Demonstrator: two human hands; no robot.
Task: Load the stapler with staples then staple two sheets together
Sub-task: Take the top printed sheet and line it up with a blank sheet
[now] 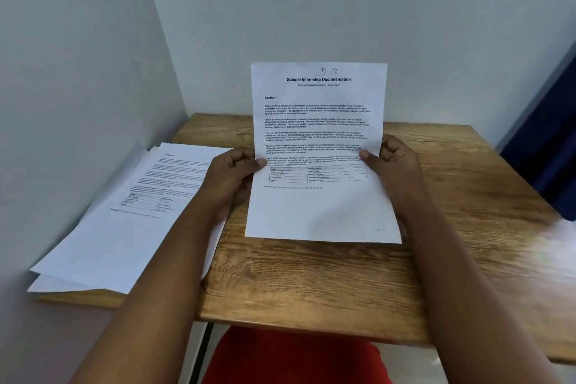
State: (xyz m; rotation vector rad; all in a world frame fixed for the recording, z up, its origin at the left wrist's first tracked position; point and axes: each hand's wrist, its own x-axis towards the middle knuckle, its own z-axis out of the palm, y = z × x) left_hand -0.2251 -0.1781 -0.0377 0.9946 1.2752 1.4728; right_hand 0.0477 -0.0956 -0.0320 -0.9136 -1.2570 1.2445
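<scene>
I hold printed sheets (321, 134), headed "Sample Internship Documentation", upright over the wooden table (327, 284), their bottom edge resting near the tabletop. My left hand (232, 171) grips the left edge with the thumb on the front. On the right edge my right hand (389, 159) pinches the same way. I cannot tell how many sheets are in the grip. No stapler or staples show in this view.
A loose stack of printed papers (124, 212) lies on the table's left side, overhanging the front-left edge against the wall. White walls close the corner behind. A dark blue object (542, 146) stands at the right. Red clothing (293, 358) shows below the table edge.
</scene>
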